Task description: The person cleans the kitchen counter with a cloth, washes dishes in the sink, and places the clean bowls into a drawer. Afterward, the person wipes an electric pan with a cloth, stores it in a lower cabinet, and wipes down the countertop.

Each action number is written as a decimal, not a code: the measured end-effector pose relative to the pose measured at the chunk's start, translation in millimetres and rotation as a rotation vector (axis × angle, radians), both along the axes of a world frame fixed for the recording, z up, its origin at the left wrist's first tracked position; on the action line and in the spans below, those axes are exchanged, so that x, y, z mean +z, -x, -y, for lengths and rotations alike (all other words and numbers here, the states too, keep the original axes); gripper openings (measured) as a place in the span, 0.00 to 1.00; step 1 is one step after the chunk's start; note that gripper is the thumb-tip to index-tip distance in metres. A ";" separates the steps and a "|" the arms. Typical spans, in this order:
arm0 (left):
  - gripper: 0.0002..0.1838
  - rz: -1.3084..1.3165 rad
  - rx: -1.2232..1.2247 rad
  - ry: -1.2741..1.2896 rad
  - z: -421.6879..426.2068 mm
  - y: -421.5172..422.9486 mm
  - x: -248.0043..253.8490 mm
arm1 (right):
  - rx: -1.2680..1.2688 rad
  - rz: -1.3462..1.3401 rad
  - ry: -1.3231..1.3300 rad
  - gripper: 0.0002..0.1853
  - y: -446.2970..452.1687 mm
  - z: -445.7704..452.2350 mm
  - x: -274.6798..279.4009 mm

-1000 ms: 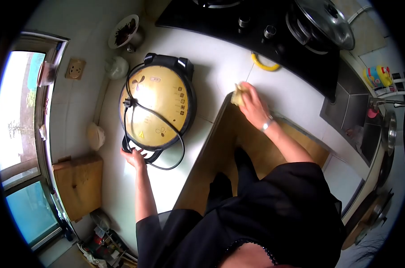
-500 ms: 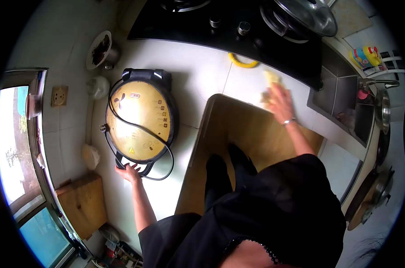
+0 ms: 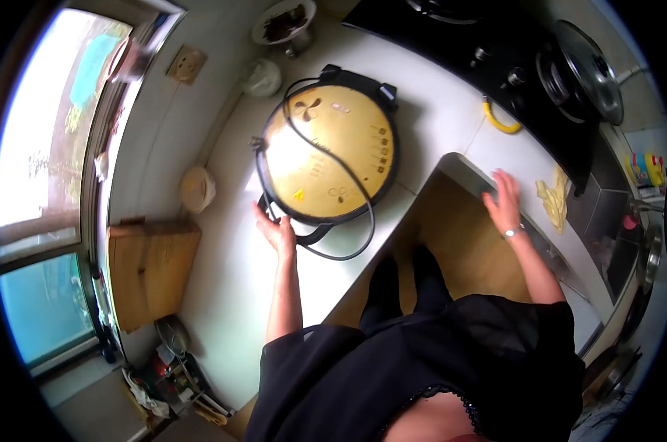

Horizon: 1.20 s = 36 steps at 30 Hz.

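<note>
A round electric griddle (image 3: 333, 166) with a gold lid and black rim lies closed on the white counter. Its black power cord (image 3: 352, 173) loops loosely over the lid, with the plug at the left rim. My left hand (image 3: 280, 236) is at the front handle, its fingers curled about the handle's left side; part of the grip is hidden. Over the counter's inner edge, my right hand (image 3: 504, 202) is empty with fingers spread. A crumpled yellow cloth (image 3: 553, 199) rests on the counter to its right, apart from the hand.
A black gas stove (image 3: 466, 55) with a lidded pan (image 3: 587, 74) stands at the back right, a yellow ring (image 3: 499, 121) at its front edge. The sink (image 3: 606, 214) is far right. A wooden board (image 3: 149, 272) leans by the window, left.
My right hand has let go of the yellow cloth and drawn back from it. My left hand stays at the griddle's handle. The view has turned towards the window.
</note>
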<state>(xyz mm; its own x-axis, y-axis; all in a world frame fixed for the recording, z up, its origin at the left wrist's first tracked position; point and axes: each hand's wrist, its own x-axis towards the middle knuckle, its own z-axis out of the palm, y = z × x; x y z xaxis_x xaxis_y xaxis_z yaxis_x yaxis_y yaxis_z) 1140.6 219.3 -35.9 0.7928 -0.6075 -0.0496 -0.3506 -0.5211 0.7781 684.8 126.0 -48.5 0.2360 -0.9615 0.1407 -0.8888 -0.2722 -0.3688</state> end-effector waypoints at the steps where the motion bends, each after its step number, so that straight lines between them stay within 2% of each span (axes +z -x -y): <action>1: 0.40 0.044 -0.066 -0.042 -2.1 -3.4 2.6 | 0.021 0.227 -0.218 0.29 -32.1 3.7 3.1; 2: 0.39 0.173 -0.193 -0.056 -4.7 -8.7 4.5 | 0.039 0.451 -0.435 0.30 -60.7 10.5 5.1; 4: 0.38 0.155 -0.184 -0.099 -2.8 -14.9 17.4 | -0.011 0.673 -0.803 0.39 -109.6 23.5 0.9; 6: 0.33 0.189 -0.356 0.035 3.0 -30.4 15.0 | -0.061 0.855 -1.148 0.51 -148.9 34.5 14.4; 7: 0.32 0.205 -0.388 0.075 10.0 -36.0 17.3 | -0.062 0.932 -1.250 0.61 -167.3 35.0 27.1; 8: 0.32 0.220 -0.421 0.115 18.2 -40.6 21.2 | -0.068 0.918 -1.217 0.65 -181.8 33.8 24.5; 9: 0.31 0.176 -0.422 0.129 27.4 -43.6 27.2 | -0.083 0.894 -1.204 0.65 -193.4 33.6 27.1; 10: 0.30 0.253 -0.474 0.102 36.4 -54.1 22.9 | -0.098 0.870 -1.192 0.66 -203.4 32.7 29.8; 12: 0.29 0.125 -0.572 0.066 55.0 -64.5 23.0 | -0.190 0.859 -1.106 0.65 -214.6 32.2 28.1; 13: 0.30 -0.042 -0.621 0.022 65.3 -71.3 19.8 | -0.230 0.888 -1.067 0.64 -216.8 34.3 19.6; 14: 0.39 -0.117 -0.750 -0.008 74.8 -77.4 24.2 | -0.272 0.920 -1.022 0.62 -217.9 38.5 7.7; 15: 0.45 -0.239 -0.770 -0.019 82.5 -80.5 22.6 | -0.279 1.074 -0.971 0.52 -219.8 43.4 -3.4; 16: 0.53 -0.297 -0.768 -0.079 89.1 -82.7 20.9 | -0.297 1.082 -0.956 0.52 -213.2 43.0 -12.8; 17: 0.61 -0.353 -0.765 -0.140 95.8 -85.4 17.9 | -0.312 1.191 -0.979 0.46 -214.5 43.4 -3.1; 18: 0.61 -0.501 -0.751 -0.023 103.0 -88.9 11.4 | -0.324 1.300 -1.002 0.39 -216.2 43.2 4.5; 19: 0.59 -0.594 -0.716 -0.024 105.3 -91.8 4.6 | -0.323 1.371 -0.997 0.32 -217.0 42.3 6.7; 20: 0.57 -0.681 -0.680 -0.022 107.6 -87.4 12.4 | -0.249 1.465 -1.123 0.35 -213.0 46.5 -13.0; 21: 0.51 -0.723 -0.672 0.031 110.1 -86.4 11.7 | -0.273 1.486 -1.066 0.36 -213.4 46.0 -14.4; 23: 0.45 -0.694 -0.649 0.055 106.1 -84.1 7.8 | -0.340 1.472 -1.028 0.40 -214.1 41.7 -13.5; 24: 0.44 -0.659 -0.643 0.092 100.5 -78.4 9.7 | -0.391 1.486 -0.999 0.42 -213.1 34.5 9.7; 26: 0.45 -0.487 -0.591 0.084 79.4 -62.6 16.8 | -0.478 1.483 -0.982 0.41 -202.4 39.3 -50.3; 27: 0.47 -0.429 -0.624 0.123 68.1 -57.0 13.2 | -0.496 1.487 -0.976 0.41 -189.2 30.5 -45.7; 28: 0.50 -0.370 -0.644 0.150 54.2 -38.3 28.0 | -0.349 1.575 -1.012 0.40 -175.4 18.6 -28.5; 29: 0.51 -0.380 -0.636 0.148 41.4 -20.4 34.1 | -0.195 1.658 -1.048 0.40 -159.8 5.4 -18.0; 32: 0.56 -0.348 -0.682 0.201 3.1 16.7 19.1 | -0.210 1.706 -1.031 0.38 -104.7 -43.4 -29.1; 34: 0.58 -0.468 -0.691 0.211 -21.9 62.1 36.1 | -0.222 1.748 -0.971 0.37 -69.5 -78.8 -22.9; 36: 0.61 -0.538 -0.704 0.223 -44.3 103.3 43.4 | -0.250 1.787 -1.057 0.36 -27.3 -114.2 -29.4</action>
